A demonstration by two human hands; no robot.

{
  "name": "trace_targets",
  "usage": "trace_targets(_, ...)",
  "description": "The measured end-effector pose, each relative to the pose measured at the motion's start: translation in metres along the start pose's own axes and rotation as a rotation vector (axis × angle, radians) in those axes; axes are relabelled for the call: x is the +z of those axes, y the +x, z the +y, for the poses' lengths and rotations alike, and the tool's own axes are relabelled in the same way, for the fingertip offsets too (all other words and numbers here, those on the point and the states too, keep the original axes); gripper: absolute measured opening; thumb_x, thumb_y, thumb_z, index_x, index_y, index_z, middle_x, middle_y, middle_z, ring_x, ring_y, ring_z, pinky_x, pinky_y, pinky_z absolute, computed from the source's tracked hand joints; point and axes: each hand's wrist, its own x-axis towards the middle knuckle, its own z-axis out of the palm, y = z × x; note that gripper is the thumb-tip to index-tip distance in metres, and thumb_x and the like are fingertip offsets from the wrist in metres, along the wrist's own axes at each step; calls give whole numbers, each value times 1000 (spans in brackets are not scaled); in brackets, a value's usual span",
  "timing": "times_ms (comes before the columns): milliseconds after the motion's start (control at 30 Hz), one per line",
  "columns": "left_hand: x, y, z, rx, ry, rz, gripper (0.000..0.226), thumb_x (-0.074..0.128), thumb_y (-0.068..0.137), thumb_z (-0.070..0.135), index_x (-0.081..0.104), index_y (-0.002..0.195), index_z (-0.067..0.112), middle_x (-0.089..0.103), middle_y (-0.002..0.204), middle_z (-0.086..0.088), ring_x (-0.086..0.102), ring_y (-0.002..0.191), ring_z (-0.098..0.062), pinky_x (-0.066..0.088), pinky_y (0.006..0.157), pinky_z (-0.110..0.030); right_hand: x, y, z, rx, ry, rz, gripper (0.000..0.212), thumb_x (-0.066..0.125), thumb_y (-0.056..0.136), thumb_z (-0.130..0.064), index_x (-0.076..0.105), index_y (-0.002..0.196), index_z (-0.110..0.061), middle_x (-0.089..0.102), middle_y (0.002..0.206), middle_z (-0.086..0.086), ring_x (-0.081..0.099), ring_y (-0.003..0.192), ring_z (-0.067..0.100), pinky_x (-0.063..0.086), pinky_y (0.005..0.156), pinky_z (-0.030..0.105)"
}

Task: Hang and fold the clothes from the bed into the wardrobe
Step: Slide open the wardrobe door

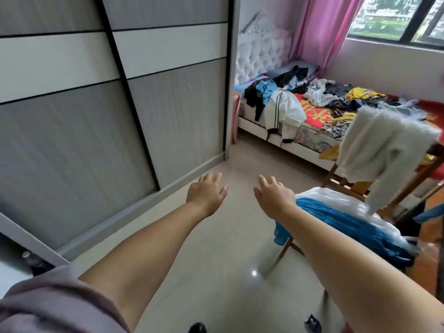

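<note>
The wardrobe (115, 111) stands on the left, its sliding doors closed. The bed (312, 145) lies ahead on the right, under the window (394, 18), with clothes (319, 94) heaped on it. A chair (360, 186) stands before the bed, a sweater (382, 150) draped over its back.

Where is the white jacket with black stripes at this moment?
In the head view, the white jacket with black stripes hangs over the near edge of the bed, right of the wardrobe, beside the black and blue clothes.
</note>
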Motion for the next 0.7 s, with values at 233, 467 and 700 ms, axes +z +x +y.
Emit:
trace_targets(233, -8, 103, -35, -31, -9, 49, 51, 31, 100, 42, 32, 143, 15, 44, 138, -11, 42, 125, -29, 37, 95, -39, -2, 109, 0, -17, -36, -25, 45, 25, 102, -43, 30, 140, -19, 46, 130, 10, 53, 110, 31, 38, 68, 33)
trace_targets(467, -46, 236, -70, 8, 35, 38, 51, 30, 100, 43, 30, 144, 16, 43, 139, -10, 41, 126, -28, 35, 97, -38, -23, 238, 2, 32, -3, 21, 42, 27, 102, -39, 33, 137, -17, 47, 126, 11, 53, 106, 32, 37, 67, 33)
trace_targets(700, -54, 354, -79, 34, 44, 28, 52, 31, 100, 42, 29, 145, 16, 42, 140, -10, 40, 128, -28, 35, 98, -37, -19, 348, 17, 38, 44, 9, 45, 26, 102, -39, 29, 143, -19, 45, 132, 11, 55, 108, 33, 37, 69, 33)
